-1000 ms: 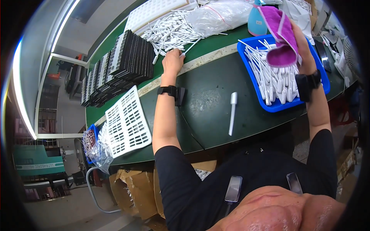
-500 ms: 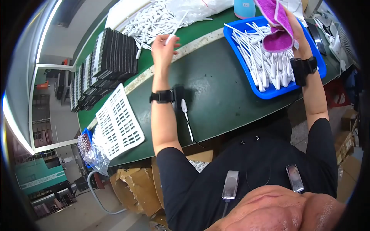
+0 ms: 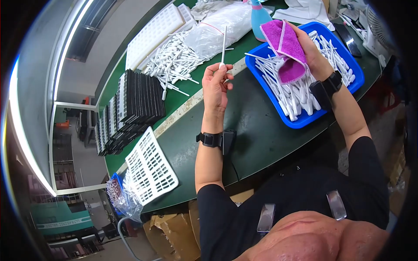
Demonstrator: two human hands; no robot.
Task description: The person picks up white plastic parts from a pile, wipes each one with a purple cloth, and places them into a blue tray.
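My left hand [image 3: 217, 85] is raised over the green table [image 3: 257, 130] and pinches the lower end of a thin white stick-shaped part [image 3: 224, 43], held upright. My right hand [image 3: 311, 54] grips a folded purple cloth [image 3: 287, 50] above the blue tray [image 3: 305, 119], which holds several more white stick parts. A loose pile of the same white parts [image 3: 174, 63] lies on the table beyond my left hand. Both wrists wear black bands.
Stacks of black trays [image 3: 130, 108] sit at the left of the table, with a white grid tray [image 3: 150, 172] nearer the front edge and another white tray [image 3: 152, 35] at the back. A clear plastic bag [image 3: 226, 26] and a blue spray bottle [image 3: 260, 17] stand behind.
My left hand reached to the pile, picked up a white stick and lifted it upright. The single white stick that lay on the table earlier is gone from view. My right hand kept the cloth.
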